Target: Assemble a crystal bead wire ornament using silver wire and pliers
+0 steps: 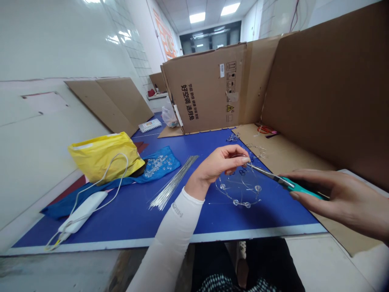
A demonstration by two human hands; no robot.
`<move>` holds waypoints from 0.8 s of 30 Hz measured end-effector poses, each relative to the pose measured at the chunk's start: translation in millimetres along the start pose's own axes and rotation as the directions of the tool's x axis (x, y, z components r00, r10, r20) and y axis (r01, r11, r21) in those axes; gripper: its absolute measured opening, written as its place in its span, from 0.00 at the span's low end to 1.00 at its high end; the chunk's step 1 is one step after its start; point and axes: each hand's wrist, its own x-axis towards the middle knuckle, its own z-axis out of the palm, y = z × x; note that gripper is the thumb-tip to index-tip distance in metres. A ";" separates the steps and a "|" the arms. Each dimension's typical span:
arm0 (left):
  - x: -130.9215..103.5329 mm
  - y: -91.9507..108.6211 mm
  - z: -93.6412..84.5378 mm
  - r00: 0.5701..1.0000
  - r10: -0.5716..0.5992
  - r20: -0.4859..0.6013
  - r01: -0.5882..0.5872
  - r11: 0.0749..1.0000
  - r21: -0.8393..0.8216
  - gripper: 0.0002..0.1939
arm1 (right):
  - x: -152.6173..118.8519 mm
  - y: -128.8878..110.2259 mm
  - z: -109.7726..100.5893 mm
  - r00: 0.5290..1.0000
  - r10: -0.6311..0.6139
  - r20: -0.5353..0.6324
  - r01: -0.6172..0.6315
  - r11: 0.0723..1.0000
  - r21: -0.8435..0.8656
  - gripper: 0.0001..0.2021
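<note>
My left hand [226, 162] is closed, pinching the top of a wire ring [217, 190] strung with several clear round beads. The ring hangs below the fingers over the blue table. In my right hand [343, 194] are long-nosed pliers [291, 184] with green handles, their tips at the wire beside my left fingertips. Whether the jaws are closed on the wire I cannot tell. To the left of my left wrist lies a bundle of straight silvery wires [173, 184]. Loose clear beads [158, 165] rest on a blue cloth [172, 156] farther left.
A yellow bag [105, 158] and a white power strip [85, 213] with its cord lie at the left. Large cardboard panels [209, 93] stand at the back and right. Small wire pieces [233, 137] and red-handled scissors [265, 129] lie behind my hands.
</note>
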 end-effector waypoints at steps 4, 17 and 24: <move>-0.7 -1.2 -2.7 0.996 0.034 0.084 -0.030 0.998 -0.055 0.13 | -0.2 2.9 0.7 1.000 -0.002 0.004 0.002 1.000 -0.003 0.26; -8.2 10.7 0.2 0.995 0.029 0.097 -0.030 1.000 0.006 0.10 | -7.0 19.3 2.5 0.999 -0.029 0.017 0.030 0.999 -0.039 0.27; -9.1 13.5 2.4 0.997 -0.017 0.078 0.013 0.999 0.052 0.10 | -11.6 31.8 3.5 1.000 -0.015 0.012 0.015 1.000 -0.022 0.27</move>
